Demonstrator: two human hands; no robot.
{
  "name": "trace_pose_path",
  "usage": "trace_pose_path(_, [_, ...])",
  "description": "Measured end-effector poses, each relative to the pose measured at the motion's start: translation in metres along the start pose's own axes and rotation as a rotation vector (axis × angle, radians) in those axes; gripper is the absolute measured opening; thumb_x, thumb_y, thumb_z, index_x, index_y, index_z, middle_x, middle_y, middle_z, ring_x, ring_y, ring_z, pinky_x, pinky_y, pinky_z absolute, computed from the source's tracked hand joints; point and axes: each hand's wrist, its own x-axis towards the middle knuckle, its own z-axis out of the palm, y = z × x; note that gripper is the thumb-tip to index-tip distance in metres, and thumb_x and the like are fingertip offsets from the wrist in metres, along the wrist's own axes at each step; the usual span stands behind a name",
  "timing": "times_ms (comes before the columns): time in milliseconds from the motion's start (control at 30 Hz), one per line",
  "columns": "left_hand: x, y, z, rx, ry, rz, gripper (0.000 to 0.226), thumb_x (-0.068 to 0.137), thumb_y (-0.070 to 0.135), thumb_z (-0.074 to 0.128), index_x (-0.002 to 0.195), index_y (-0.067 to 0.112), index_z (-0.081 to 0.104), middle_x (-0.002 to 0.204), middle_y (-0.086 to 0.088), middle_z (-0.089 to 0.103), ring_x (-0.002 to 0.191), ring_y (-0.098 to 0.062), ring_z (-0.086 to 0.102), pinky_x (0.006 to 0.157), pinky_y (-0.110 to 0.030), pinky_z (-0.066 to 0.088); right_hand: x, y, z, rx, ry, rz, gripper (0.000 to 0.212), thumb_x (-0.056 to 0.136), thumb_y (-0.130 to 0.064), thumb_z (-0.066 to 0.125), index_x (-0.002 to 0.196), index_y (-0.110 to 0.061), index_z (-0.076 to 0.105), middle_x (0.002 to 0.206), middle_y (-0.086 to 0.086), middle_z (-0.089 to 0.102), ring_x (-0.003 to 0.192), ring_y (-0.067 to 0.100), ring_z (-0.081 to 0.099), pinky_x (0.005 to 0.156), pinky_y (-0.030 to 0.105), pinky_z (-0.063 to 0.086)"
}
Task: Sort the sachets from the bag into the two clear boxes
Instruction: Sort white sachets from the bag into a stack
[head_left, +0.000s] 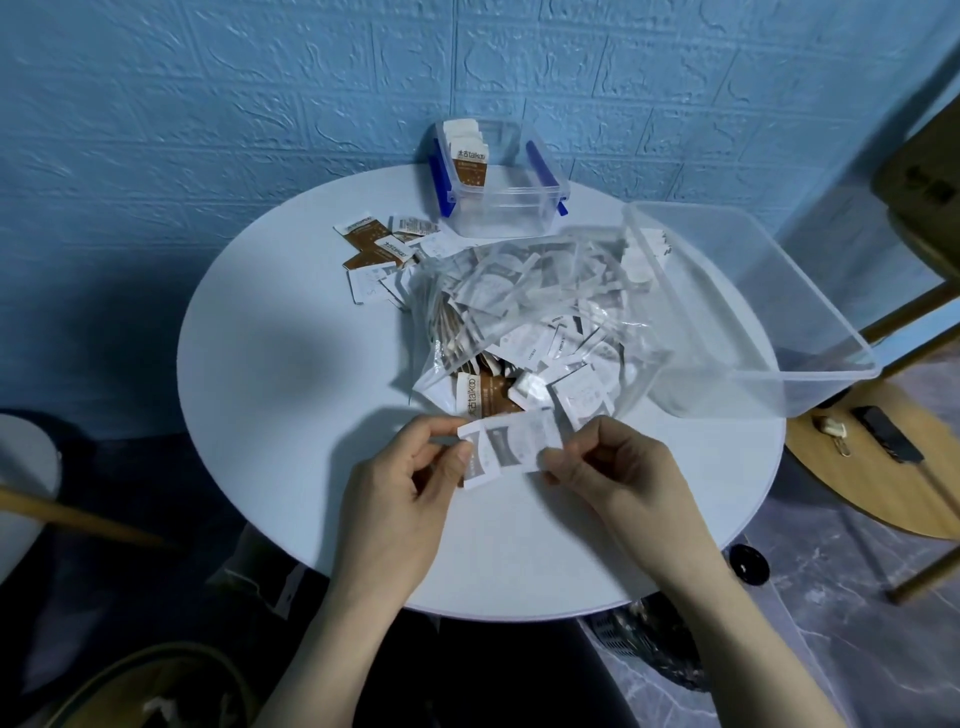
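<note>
White-and-grey sachets (511, 447) are held at the near edge of the round white table (291, 364), just in front of the clear plastic bag (524, 322). The left hand (400, 499) pinches the left end of the small stack between thumb and curled fingers; the right hand (613, 467) pinches the right end the same way. The stack sits above the tabletop, apart from both boxes.

Layout, referenced to the bag:
- The bag lies at the table centre, mouth toward the person, with many sachets inside, grey-white and brown mixed.
- The small clear box with blue latches (498, 182) stands behind the bag at the far edge. Brown sachets (470, 156) stand upright in its left end.
- The large clear box (753, 312) sits to the right of the bag, touching it. A few white sachets appear to lie at its far left corner; the count cannot be told.
- Loose brown and white sachets (379, 249) lie on the table behind and to the left of the bag.

Step in hand: identifying and squaring a picked stack before placement. The task appears to be at an early stage, since the bag is largely full.

Next move: judged by colour, this stack belongs in the large box. That calls for release by one hand and a carry to the right over the box rim by the other.
</note>
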Motion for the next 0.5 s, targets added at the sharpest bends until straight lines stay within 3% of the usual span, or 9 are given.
trace_pose_path(100, [0.000, -0.001, -0.001, -0.021, -0.022, 0.013, 0.007, 0.088, 0.029, 0.065, 0.095, 0.032, 0.064, 0.082, 0.013, 0.074, 0.072, -0.003, 0.067, 0.067, -0.020, 0.048, -0.001, 0.003, 0.007, -0.282, 0.059, -0.098, 0.023, 0.083, -0.019, 0.073, 0.065, -0.016, 0.058, 0.047, -0.010, 0.047, 0.047, 0.004, 0.038, 0.050, 0.019, 0.029])
trace_pose_path(167, [0.000, -0.001, -0.001, -0.033, -0.035, 0.031, 0.018, 0.082, 0.040, 0.064, 0.099, 0.036, 0.061, 0.085, 0.014, 0.074, 0.078, -0.009, 0.069, 0.074, -0.029, 0.053, -0.002, 0.004, 0.012, -0.381, 0.099, -0.128, 0.022, 0.083, -0.022, 0.072, 0.066, -0.018, 0.058, 0.048, -0.013, 0.047, 0.048, 0.007, 0.039, 0.049, 0.022, 0.029])
trace_pose_path(233, [0.000, -0.001, 0.000, 0.004, -0.041, 0.067, 0.027, 0.075, 0.051, 0.062, 0.100, 0.040, 0.060, 0.082, 0.014, 0.073, 0.068, -0.014, 0.065, 0.069, -0.039, 0.051, -0.003, 0.004, 0.015, -0.409, 0.114, -0.136, 0.021, 0.082, -0.024, 0.071, 0.066, -0.019, 0.058, 0.048, -0.016, 0.048, 0.048, 0.008, 0.040, 0.050, 0.025, 0.030])
trace_pose_path(367, [-0.001, -0.002, 0.001, 0.032, 0.031, 0.116, 0.028, 0.070, 0.053, 0.062, 0.095, 0.041, 0.061, 0.073, 0.009, 0.068, 0.055, -0.022, 0.049, 0.056, -0.041, 0.046, -0.005, 0.005, 0.016, -0.470, 0.104, -0.166, 0.020, 0.083, -0.028, 0.072, 0.068, -0.023, 0.060, 0.054, -0.021, 0.050, 0.052, 0.008, 0.043, 0.052, 0.026, 0.030])
trace_pose_path(500, [-0.003, -0.002, -0.001, 0.153, 0.066, 0.154, 0.026, 0.073, 0.054, 0.059, 0.095, 0.041, 0.060, 0.055, 0.012, 0.048, 0.048, -0.010, 0.033, 0.050, -0.029, 0.032, 0.006, 0.003, 0.001, -0.571, 0.255, -0.244, 0.014, 0.085, -0.040, 0.068, 0.090, -0.028, 0.065, 0.082, -0.014, 0.057, 0.058, 0.003, 0.045, 0.056, 0.029, 0.034])
